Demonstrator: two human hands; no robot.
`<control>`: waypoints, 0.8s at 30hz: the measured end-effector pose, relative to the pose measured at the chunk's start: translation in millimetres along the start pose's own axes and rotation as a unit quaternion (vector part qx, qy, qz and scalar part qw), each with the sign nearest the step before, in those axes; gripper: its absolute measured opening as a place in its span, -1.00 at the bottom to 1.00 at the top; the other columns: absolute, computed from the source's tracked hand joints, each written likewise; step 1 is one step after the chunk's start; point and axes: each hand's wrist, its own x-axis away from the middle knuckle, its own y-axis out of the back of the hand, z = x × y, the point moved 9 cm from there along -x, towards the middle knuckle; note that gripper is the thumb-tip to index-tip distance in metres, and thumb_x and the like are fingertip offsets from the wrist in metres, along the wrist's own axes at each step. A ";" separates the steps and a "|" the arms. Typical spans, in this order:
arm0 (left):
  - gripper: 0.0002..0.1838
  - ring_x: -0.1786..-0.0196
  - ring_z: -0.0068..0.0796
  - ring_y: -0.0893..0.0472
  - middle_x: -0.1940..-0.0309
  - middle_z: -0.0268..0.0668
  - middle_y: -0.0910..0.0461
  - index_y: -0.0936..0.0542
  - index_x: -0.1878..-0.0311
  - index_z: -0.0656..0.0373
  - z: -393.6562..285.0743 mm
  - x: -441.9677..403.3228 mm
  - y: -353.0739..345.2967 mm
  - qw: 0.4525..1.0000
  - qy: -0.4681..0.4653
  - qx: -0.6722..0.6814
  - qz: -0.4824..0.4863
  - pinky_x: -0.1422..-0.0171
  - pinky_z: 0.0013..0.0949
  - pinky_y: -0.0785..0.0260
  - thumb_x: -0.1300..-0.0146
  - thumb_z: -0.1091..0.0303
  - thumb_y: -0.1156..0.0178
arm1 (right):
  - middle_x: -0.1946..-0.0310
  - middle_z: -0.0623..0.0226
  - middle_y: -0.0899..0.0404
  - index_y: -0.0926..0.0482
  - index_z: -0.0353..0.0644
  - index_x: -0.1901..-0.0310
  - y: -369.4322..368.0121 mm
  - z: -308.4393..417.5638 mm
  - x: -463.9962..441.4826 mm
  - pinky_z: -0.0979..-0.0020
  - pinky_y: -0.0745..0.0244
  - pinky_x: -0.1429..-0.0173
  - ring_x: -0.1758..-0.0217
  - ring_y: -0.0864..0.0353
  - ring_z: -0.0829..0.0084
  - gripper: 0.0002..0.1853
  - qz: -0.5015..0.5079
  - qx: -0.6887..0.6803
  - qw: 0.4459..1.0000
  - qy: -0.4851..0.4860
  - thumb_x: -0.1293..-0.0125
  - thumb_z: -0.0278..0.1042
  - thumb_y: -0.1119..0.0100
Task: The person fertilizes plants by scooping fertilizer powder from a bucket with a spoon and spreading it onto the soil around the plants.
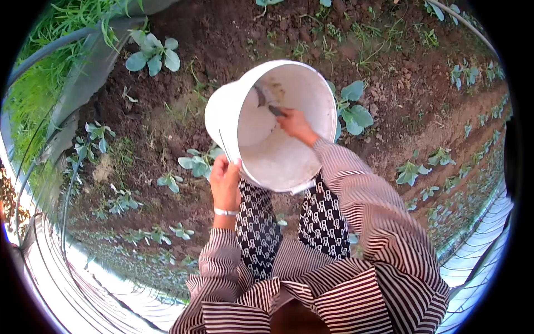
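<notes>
Fingers of the right hand [297,126] curl round a dark-handled tool [276,111] inside the tilted white bucket [221,114], while the left hand [225,185] clasps the bucket's rim at near left. Around lies brown soil [186,36] with leafy seedlings [154,53], pale sheeting [72,284] along the near left edge. The tool's far end looks like a curved blade [260,96], but is hard to make out.

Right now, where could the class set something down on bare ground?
Mostly bare soil lies between the upper left plant and the white bucket, and between the plant beside the bucket's right and the next one rightward. Crowded: the upper left grass and lower left plant rows.
</notes>
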 end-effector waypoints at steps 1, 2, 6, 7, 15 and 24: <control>-0.85 0.32 -0.68 -0.46 0.35 -0.44 -0.51 -0.44 0.21 0.16 2.8 -5.9 4.3 1.000 0.010 0.006 0.003 0.19 -0.53 -0.35 -0.34 0.30 -0.12 | 0.41 -0.01 -0.61 -0.56 -0.25 -0.05 17.1 4.3 13.9 0.28 -0.51 0.23 0.40 -0.62 0.16 -0.60 0.011 -0.004 0.999 -0.037 -0.16 -0.31 -0.16; -0.84 0.32 -0.68 -0.47 0.35 -0.44 -0.51 -0.44 0.21 0.16 8.2 -15.1 -6.6 1.000 0.019 0.011 0.004 0.18 -0.52 -0.35 -0.34 0.28 -0.13 | 0.44 0.08 -0.62 -0.55 -0.22 -0.08 40.5 2.5 24.7 0.33 -0.51 0.25 0.44 -0.62 0.29 -0.58 0.022 -0.018 0.995 -0.100 -0.17 -0.31 -0.16; -0.80 0.31 -0.65 -0.49 0.36 -0.44 -0.51 -0.44 0.27 0.13 18.6 -43.7 -57.3 0.999 0.047 0.026 0.002 0.14 -0.45 -0.41 -0.32 0.23 -0.18 | 0.47 0.21 -0.60 -0.49 -0.16 -0.18 105.4 -3.6 51.3 0.42 -0.48 0.27 0.47 -0.57 0.50 -0.53 -0.013 -0.001 0.997 -0.073 -0.21 -0.30 -0.15; -0.79 0.30 -0.62 -0.50 0.37 -0.43 -0.52 -0.44 0.29 0.12 27.1 -52.6 -64.4 0.998 0.055 0.031 0.003 0.14 -0.42 -0.42 -0.31 0.21 -0.20 | 0.47 0.22 -0.60 -0.47 -0.16 -0.20 116.6 -9.3 53.8 0.42 -0.48 0.28 0.47 -0.57 0.51 -0.51 -0.020 -0.006 0.997 -0.074 -0.21 -0.31 -0.16; -0.79 0.32 -0.64 -0.51 0.39 -0.44 -0.55 -0.43 0.32 0.09 36.0 -87.4 -74.1 0.995 0.055 0.079 -0.002 0.17 -0.43 -0.41 -0.32 0.20 -0.18 | 0.52 0.45 -0.49 -0.43 -0.12 -0.25 151.0 -36.4 61.3 0.60 -0.26 0.56 0.62 -0.35 0.69 -0.53 -0.018 -0.190 0.973 -0.126 -0.28 -0.40 -0.08; -0.84 0.23 -0.55 -0.55 0.32 -0.37 -0.56 -0.46 0.25 0.16 57.7 -122.7 -53.6 0.992 0.047 0.090 -0.073 0.11 -0.36 -0.47 -0.32 0.28 -0.16 | 0.50 0.39 -0.41 -0.27 -0.15 -0.35 191.8 -39.0 20.4 0.68 0.00 0.69 0.71 -0.08 0.76 -0.46 -0.002 -0.518 0.839 -0.167 -0.31 -0.49 0.00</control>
